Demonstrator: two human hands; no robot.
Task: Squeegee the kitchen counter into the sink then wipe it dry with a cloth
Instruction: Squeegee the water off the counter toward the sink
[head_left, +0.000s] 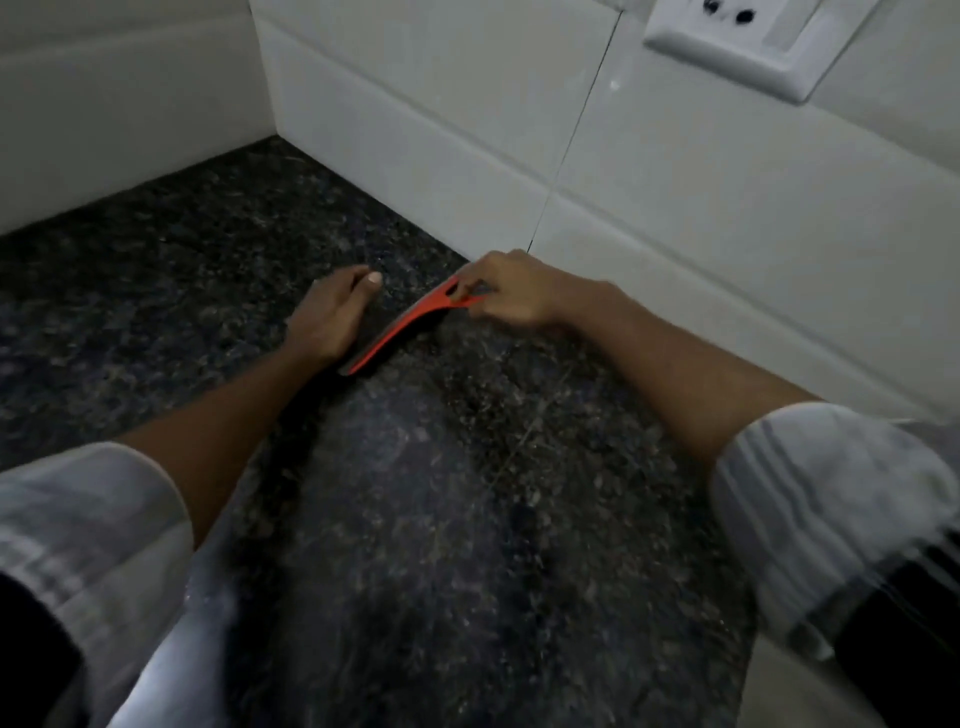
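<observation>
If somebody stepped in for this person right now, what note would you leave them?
Right hand: pinches one end of the flat red plastic squeegee, near the white tiled wall.
Left hand: fingers straight, resting along the squeegee's other end.
The squeegee lies low across the dark speckled stone counter, close to the back corner.
Done: squeegeeing seems under way; how far cannot be told.
Left: draw the water to the sink, then wipe dry with a cloth. Neither sink nor cloth is in view.
</observation>
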